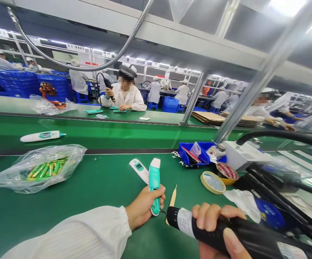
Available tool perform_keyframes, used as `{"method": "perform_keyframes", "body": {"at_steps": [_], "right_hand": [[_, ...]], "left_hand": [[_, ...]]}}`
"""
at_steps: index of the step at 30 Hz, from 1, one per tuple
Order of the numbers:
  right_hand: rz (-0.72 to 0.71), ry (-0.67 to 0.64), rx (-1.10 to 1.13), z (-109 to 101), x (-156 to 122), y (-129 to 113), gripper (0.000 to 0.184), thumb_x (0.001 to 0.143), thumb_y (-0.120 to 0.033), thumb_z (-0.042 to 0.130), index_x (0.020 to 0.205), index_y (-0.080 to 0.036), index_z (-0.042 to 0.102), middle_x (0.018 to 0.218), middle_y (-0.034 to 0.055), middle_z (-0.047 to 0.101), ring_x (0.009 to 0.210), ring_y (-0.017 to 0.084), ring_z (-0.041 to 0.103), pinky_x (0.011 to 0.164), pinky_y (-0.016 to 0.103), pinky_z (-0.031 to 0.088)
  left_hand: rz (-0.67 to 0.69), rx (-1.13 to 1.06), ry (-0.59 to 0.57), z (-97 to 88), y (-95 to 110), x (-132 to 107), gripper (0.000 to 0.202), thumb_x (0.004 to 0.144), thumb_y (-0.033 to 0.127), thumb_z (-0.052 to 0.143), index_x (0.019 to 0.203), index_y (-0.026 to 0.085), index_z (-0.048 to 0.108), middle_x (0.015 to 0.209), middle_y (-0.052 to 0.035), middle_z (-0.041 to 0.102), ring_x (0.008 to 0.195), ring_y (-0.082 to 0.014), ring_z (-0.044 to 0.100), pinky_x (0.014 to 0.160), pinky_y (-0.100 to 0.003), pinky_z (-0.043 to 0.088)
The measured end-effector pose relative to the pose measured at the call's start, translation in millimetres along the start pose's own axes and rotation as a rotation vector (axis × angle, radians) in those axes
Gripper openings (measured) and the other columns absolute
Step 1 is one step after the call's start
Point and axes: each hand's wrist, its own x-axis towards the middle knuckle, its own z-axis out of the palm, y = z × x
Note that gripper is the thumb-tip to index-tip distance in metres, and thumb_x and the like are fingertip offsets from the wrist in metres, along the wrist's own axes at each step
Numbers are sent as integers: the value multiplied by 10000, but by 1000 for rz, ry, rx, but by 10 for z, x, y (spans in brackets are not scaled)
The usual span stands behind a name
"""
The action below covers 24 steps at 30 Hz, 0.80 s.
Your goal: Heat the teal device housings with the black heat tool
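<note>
My left hand (pixel 143 208) is closed round the lower end of a teal and white handheld device (pixel 154 183) and holds it upright on the green work surface (pixel 96 187). My right hand (pixel 218 226) grips a black electric screwdriver (pixel 242 235), and its tip points left at the base of the teal device. A white device half (pixel 139 169) with a small screen lies just behind the teal one. A thin wooden stick (pixel 172 200) lies between my two hands.
A clear bag of green parts (pixel 41 171) lies at the left. A white and teal device (pixel 42 136) rests on the conveyor belt. A blue tray (pixel 196 151), tape rolls (pixel 213 182), a white box and black cables stand at the right. Other workers sit across the belt.
</note>
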Motion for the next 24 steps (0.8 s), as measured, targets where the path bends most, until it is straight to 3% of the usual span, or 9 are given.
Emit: {"method": "perform_keyframes", "body": {"at_steps": [14,17,22,24], "right_hand": [[-72,-151,-16,16,-85,132,137,749,-311,550,837,-244,469,536,-63,498,463,111,467,503,280,402],[-134,-277,4,-50,-89,225,141,756,-290,539,863,-243,458,560,-62,524,478,115,493,505,281,413],[-292,-660,16,-279,3,447,113,838,-314,501,940,-272,479,551,-61,569,388,96,507,409,225,407],[-291,-690,12,-321,17,487,140,896,-347,385,958,-285,494,543,-45,584,374,102,512,398,227,408]], "left_hand": [[23,47,-5,4,-17,-5,380,559,333,778,737,142,501,549,44,490,457,-50,412,455,-175,327],[30,41,-14,7,-24,-1,407,521,329,788,735,143,496,533,53,473,453,-46,400,455,-173,313],[27,34,-21,10,-16,0,385,536,329,775,718,149,486,540,51,466,459,-51,390,461,-184,299],[26,33,-25,10,-12,2,381,532,324,773,711,149,486,544,47,466,461,-54,392,464,-189,296]]}}
